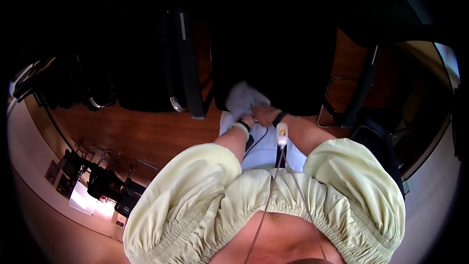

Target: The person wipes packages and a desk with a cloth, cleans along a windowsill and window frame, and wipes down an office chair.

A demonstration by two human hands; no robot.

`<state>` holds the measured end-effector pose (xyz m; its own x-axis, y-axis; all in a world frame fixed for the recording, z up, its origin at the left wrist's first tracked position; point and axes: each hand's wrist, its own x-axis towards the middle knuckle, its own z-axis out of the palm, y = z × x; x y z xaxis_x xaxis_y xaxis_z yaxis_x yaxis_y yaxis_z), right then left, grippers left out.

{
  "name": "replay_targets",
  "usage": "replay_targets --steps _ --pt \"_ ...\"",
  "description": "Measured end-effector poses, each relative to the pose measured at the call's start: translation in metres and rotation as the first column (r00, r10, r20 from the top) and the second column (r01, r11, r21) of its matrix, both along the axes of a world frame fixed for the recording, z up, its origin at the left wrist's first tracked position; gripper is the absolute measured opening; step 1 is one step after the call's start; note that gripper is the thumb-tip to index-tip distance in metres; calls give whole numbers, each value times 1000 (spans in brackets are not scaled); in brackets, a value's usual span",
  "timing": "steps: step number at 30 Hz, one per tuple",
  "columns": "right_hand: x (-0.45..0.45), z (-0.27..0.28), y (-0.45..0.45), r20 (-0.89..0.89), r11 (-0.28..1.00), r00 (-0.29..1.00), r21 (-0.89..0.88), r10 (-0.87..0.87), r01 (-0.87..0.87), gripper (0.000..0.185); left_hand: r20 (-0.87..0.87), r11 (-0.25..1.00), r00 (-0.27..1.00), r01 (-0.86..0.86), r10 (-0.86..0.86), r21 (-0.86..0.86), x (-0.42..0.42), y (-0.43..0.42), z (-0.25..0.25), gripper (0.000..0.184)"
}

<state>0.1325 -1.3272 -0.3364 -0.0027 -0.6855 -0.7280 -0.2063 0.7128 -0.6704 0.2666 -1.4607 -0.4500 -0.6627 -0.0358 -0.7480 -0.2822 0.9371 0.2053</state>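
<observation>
Beside open floor (146, 129), at the chair's (273, 63) edge, both hands (247, 119) (267, 115) touch grey cloth (241, 99), fingers' (259, 111) spread and grip unclear.

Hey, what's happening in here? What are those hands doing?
Somebody in a pale green top has both hands together at a pale, crumpled cloth. The right hand and the left hand meet at its lower edge, but they're blurry, so I can't tell exactly how the fingers hold it. The cloth is bunched up just beyond the white trousers. A black chair stands to the left on the wooden floor.
</observation>
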Motion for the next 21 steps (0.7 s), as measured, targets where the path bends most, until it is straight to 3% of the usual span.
replay_targets --steps 1,4,5,6,7,8,10,11,12,13,15,16,18,21 --pt "24 4 16 141 992 984 54 107 -116 34 58 996 998 33 -38 83 28 9 -13 20" --pt "60 -4 50 317 953 928 163 194 -255 33 339 943 926 47 -165 329 36 36 -23 26" --pt "29 18 54 303 965 943 172 138 -197 34 390 941 900 58 -194 335 -3 35 6 26" --pt "49 -27 76 196 997 977 -14 80 -79 32 426 960 890 42 -162 277 -81 31 65 26" --pt "7 -2 85 23 988 999 -147 -34 37 26 425 975 897 32 -125 219 -145 31 113 26" --pt "-36 10 89 4 994 996 -52 -93 94 22 387 983 916 39 -108 181 -201 30 145 26" --pt "-125 47 95 -119 962 961 86 -248 259 18 28 960 970 235 -242 153 -248 18 150 23" --pt "-158 52 105 -150 908 898 10 -413 420 21 -232 947 943 278 -236 164 -268 9 149 23" --pt "-178 48 113 -270 800 761 -62 -589 597 27 -316 940 920 294 -230 173 -295 3 151 36" --pt "-207 66 106 -292 715 691 30 -662 698 29 -340 946 919 273 -201 178 -323 2 151 42" --pt "-235 22 110 -464 750 616 -188 -637 634 36 -538 959 824 267 -175 98 -356 -1 132 46" --pt "-234 -4 108 -503 734 543 -360 -672 575 42 -550 961 818 262 -170 92 -369 -2 122 49" --pt "-229 -10 86 -558 853 694 -48 -455 520 47 -511 951 834 294 -208 93 -370 -5 96 50" --pt "-155 -43 67 -729 845 504 -194 -464 498 47 -536 961 817 274 -214 35 -311 -2 55 46"
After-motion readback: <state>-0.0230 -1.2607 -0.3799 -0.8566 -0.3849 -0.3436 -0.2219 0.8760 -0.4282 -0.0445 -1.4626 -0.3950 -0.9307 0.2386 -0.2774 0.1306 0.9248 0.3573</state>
